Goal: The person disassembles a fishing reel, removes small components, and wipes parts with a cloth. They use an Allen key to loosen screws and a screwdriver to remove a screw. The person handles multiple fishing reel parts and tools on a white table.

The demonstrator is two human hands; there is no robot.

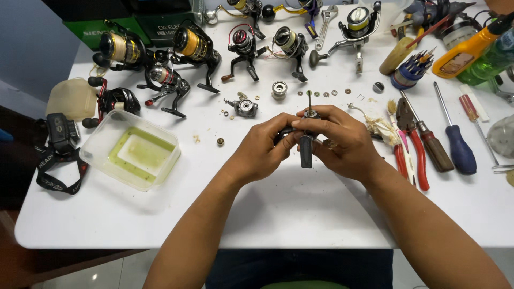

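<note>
White tabletop point(300, 214), crowded along the far edge with black-and-gold spinning reels point(194, 45) and tools — and right in the middle, both hands meet over a stripped black fishing reel body point(305, 143). The left hand point(262, 152) comes in from the left and cups the body's left side, fingers curled around it; the right hand point(342, 142) closes on it from the right, thumb and forefinger pinching near the top. Neither hand is nearer — both are on it. The body stands roughly upright, long axis running near to far: a dark foot points toward the person, and a thin metal shaft point(309, 100) pokes out the far end. It looks bare, spool off, matte black. Just beyond, a row of small washers point(325, 93) and a silver spool point(279, 90) lie on the table. To the left sits a clear plastic tub of greenish liquid point(136, 152); to the right, red-handled pliers point(409, 144) and a blue-handled screwdriver point(458, 144).
</note>
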